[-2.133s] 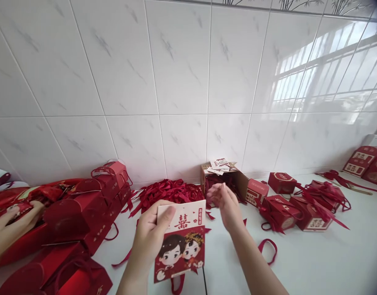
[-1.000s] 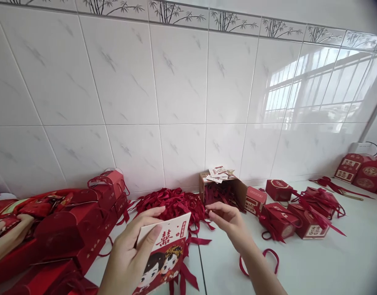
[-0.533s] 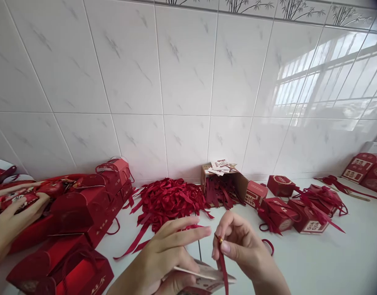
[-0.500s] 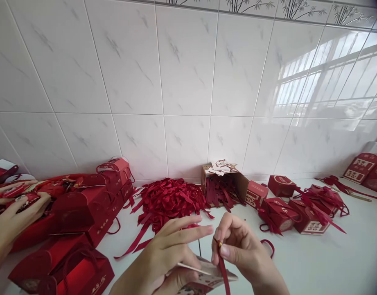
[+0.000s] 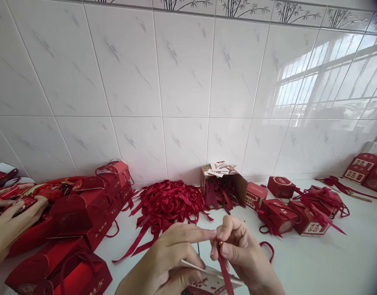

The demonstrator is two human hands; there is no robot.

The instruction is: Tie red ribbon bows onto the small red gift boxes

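My left hand (image 5: 172, 258) holds a printed white-and-red card (image 5: 211, 280) low in the view, thumb on its face. Its index finger stretches over to the fingertips of my right hand (image 5: 242, 250). Pinched between my right thumb and fingers is a dark red ribbon (image 5: 225, 272), with a small gold bead (image 5: 220, 243) near its upper end. The ribbon hangs down in front of the card. The card's lower part is cut off by the frame edge.
A heap of red ribbons (image 5: 172, 205) and a cardboard box (image 5: 242, 188) of ribbons stand by the tiled wall. Red gift boxes (image 5: 96, 205) line the left; ribboned red boxes (image 5: 277, 213) sit right. Another person's hands (image 5: 19, 217) touch red packets at far left.
My left index finger has moved right and now meets my right fingertips. The card has shifted slightly right and down. My right hand keeps its pinch on the ribbon.
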